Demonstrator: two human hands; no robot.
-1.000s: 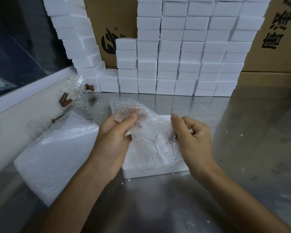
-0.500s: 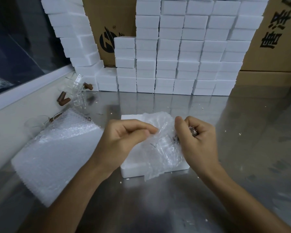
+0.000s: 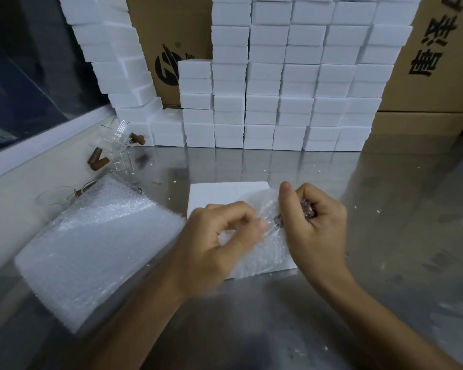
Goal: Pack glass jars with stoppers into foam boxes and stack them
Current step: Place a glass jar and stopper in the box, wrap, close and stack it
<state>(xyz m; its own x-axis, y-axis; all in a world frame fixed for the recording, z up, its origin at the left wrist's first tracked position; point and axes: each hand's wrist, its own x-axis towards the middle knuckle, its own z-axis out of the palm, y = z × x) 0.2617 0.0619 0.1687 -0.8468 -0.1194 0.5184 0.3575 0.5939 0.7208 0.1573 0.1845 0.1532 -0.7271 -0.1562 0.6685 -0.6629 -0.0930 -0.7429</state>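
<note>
1. Over the flat white foam box (image 3: 225, 194), the left hand (image 3: 219, 241) pinches a clear bubble-wrap sheet (image 3: 262, 209)
2. The right hand (image 3: 313, 225) grips the wrapped dark-stoppered glass jar (image 3: 306, 212), fingers curled

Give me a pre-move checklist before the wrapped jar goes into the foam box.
1. Left hand pinches the bubble wrap: ok.
2. Right hand grips the wrapped end, something dark in its fingers: ok.
3. Jar fully covered by wrap: cannot tell, blurred.
4. Foam box lies on the table under the hands: ok.
5. Box open and ready: cannot tell.
6. Loose jars lie apart at the left, away from the hands: ok.
</note>
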